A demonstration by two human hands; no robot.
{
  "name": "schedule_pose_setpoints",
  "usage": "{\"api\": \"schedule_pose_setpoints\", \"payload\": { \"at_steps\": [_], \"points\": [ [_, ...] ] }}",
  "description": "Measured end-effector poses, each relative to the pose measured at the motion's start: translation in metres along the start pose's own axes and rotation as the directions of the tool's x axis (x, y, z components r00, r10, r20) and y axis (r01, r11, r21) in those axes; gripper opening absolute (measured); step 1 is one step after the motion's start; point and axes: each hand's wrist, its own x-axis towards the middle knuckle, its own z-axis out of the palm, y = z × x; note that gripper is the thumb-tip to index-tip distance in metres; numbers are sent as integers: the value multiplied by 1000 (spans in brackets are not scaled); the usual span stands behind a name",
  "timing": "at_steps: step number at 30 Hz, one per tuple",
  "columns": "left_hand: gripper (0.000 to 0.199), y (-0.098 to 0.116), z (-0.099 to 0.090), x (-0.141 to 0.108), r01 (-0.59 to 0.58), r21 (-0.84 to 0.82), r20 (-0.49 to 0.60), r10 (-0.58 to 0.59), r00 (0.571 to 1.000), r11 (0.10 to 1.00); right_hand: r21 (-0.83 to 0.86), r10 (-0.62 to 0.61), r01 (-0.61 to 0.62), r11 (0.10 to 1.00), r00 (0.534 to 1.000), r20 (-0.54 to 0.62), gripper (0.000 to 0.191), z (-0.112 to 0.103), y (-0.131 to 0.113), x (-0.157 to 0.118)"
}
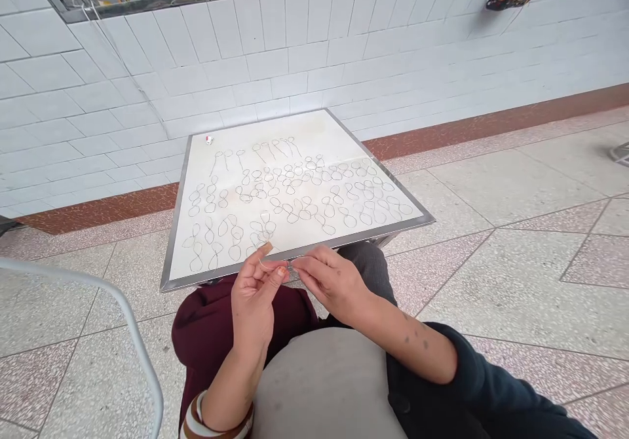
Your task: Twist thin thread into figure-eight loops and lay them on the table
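Presently, many bent wire loops (295, 196) lie in rows across the bench (319, 128); at its near edge, left hand (255, 291) and right hand (330, 282) pinch one more thin wire (275, 267), unfinished.

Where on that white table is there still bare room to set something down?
The far right corner of the table, beyond the wire loops, is bare. The middle and near part are crowded with loops, up to both hands.

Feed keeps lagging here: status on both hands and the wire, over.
Left hand and right hand both pinched on one thin wire, just off the table edge. Finished wire loops spread across the tabletop. Nothing blocking the hands.
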Motion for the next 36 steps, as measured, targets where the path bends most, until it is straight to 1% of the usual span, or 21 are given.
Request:
{"api": "schedule_pose_setpoints", "payload": {
  "at_steps": [5,9,11,13,15,16,17,18,20,21,22,23,24,25,27,29,31,34,36],
  "points": [
    [47,-3,1,2,-2,28,-11,2,1000,1000,-8,23,-23,1000,1000,9,19,3,-1,-1],
    [47,-4,2,1,2,18,-24,-2,1000,1000,56,71,-74,996,997,38,19,5,-4,-1],
    [46,-5,3,1,-1,-17,-34,0,999,1000,115,116,-121,986,992,56,18,7,-5,-2],
    [44,-5,4,1,-6,-65,-54,2,999,998,216,161,-169,962,985,56,16,11,-5,-3],
    [42,-4,4,2,-6,-108,-78,-2,997,994,371,217,-224,901,974,60,14,14,-3,-4],
    [42,-3,4,3,-6,-126,-91,-5,996,992,470,256,-268,841,962,92,13,16,-3,-4],
    [42,-2,3,4,-10,-142,-107,-5,994,990,572,295,-323,754,944,145,13,17,-2,-5],
    [42,-1,2,6,-22,-159,-128,1,992,987,667,330,-383,639,920,212,14,19,-1,-5],
    [43,1,0,9,-69,-184,-180,36,983,980,799,376,-480,361,860,346,16,21,-1,-7],
    [43,2,-1,10,-101,-189,-208,61,976,977,832,389,-504,232,832,395,17,22,-2,-8],
    [43,4,-1,11,-134,-186,-233,88,968,973,847,400,-516,127,808,433,19,23,-3,-9],
    [43,5,-2,12,-163,-175,-252,116,961,971,850,407,-524,51,788,462,21,23,-4,-10],
    [43,6,-2,12,-186,-158,-263,141,954,970,847,407,-531,8,776,483,23,24,-6,-10],
    [43,7,-1,12,-203,-138,-270,161,949,969,845,401,-535,-8,772,493,25,25,-7,-11],
    [44,8,-1,11,-225,-92,-270,194,943,970,848,390,-531,6,782,487,27,26,-9,-12],
    [45,9,0,9,-241,-42,-258,222,940,970,843,403,-536,43,781,477,27,26,-10,-12],
    [44,8,0,7,-261,21,-245,258,935,965,820,418,-567,76,765,491,26,26,-9,-11],
    [41,7,-1,4,-276,133,-219,299,929,952,782,394,-610,130,755,524,23,25,-8,-11],
    [39,7,0,2,-278,179,-198,311,930,944,741,375,-638,211,753,541,25,24,-7,-10]
  ]
}}
